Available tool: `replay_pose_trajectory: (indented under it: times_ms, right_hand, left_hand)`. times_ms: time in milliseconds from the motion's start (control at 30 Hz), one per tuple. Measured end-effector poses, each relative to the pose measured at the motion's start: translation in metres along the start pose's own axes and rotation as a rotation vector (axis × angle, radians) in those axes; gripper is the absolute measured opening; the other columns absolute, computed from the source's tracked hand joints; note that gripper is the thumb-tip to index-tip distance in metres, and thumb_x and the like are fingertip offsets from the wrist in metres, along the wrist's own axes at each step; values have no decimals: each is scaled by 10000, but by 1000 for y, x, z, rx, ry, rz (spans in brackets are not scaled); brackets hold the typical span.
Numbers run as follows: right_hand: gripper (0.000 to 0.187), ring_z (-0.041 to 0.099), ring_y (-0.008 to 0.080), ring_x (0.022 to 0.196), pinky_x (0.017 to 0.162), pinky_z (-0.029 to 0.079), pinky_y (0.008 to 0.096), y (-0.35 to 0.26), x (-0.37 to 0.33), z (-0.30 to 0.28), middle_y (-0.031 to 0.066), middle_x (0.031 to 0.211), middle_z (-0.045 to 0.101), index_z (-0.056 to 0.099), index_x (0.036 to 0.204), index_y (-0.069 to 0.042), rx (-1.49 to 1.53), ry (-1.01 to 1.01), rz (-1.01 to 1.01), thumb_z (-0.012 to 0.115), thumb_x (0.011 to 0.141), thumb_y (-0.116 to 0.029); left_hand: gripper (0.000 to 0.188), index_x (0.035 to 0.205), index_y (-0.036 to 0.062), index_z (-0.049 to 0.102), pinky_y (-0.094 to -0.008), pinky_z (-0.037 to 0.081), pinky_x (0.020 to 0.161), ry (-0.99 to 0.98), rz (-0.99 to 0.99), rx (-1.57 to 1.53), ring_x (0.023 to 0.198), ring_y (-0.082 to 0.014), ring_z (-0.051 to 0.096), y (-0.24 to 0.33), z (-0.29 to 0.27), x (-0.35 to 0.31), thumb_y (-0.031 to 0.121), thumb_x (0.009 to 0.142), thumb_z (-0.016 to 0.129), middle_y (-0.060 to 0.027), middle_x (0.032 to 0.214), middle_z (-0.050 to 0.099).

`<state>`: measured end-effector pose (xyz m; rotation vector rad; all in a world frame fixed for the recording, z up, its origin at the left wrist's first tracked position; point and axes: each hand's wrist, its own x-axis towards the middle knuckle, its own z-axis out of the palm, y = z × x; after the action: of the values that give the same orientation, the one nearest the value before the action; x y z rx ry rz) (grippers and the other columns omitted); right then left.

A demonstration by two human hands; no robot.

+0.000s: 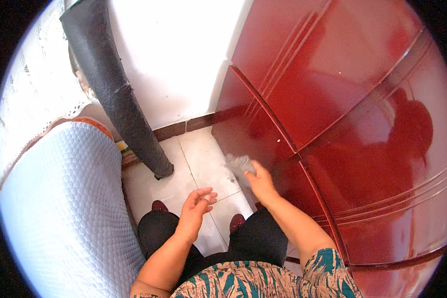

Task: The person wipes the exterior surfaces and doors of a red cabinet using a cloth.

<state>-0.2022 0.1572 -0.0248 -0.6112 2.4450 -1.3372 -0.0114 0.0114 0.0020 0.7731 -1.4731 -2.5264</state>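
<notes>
My right hand [260,183] is closed round one end of a crumpled grey rag [240,163], whose loose part spreads to the left of my fingers. Its outline is slightly blurred. The rag is in front of the lower part of a glossy dark red cabinet [362,69]; I cannot tell whether it touches the surface. My left hand [196,204] is held over my knees with its fingers apart and palm turned inward, and I see nothing gripped in it.
A bed or seat with a quilted light blue cover [79,193] stands close on my left. A long black padded roll [116,94] leans between it and the white wall [179,54]. Pale tiles [184,159] lie beneath, with my dark red shoes [237,222] on them.
</notes>
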Motion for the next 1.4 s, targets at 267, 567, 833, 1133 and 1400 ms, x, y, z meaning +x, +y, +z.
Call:
replay_pose_trajectory:
  times_ms: [267,567,833,1133,1400]
  right_hand:
    - [369,466,274,1212,1008,341,391,-26,54,-3,138,1286,523,581,1175,-35,-1217,129,-707,506,820,-100]
    - [423,359,212,1293,1077,188,360,140,45,46,94,1408,432,550,1264,-34,-1736,-552,-393,417,899,-203]
    - [379,343,216,1308,1079,178,356,100,129,96,97,1407,434,601,1196,-30,-1614,-600,-326,433,895,-187]
    - [368,399,237,1262,1071,224,371,103,209,132,131,1348,487,626,1130,22,-1444,-98,-582,427,889,-172]
    - [369,437,230,1230,997,295,402,201,116,88,116,1292,533,579,1202,-21,-1650,-356,-528,451,870,-119]
  left_hand:
    - [315,1210,61,525,-340,418,916,79,75,-104,1064,-189,559,20,-19,-3,219,939,503,-98,1161,600]
    - [329,1219,30,501,-372,416,943,18,-109,-224,1094,-229,548,30,-18,-9,204,939,501,-138,1187,582]
    - [384,1264,6,465,-335,418,944,32,-85,-261,1070,-199,552,42,-27,-9,232,955,496,-128,1191,570]
    - [378,1261,8,466,-333,425,937,121,-90,-287,1059,-198,557,38,-31,-10,220,951,504,-129,1178,575]
    - [393,1273,13,464,-337,427,922,26,-86,-270,1067,-203,551,32,-26,-8,233,950,509,-130,1179,572]
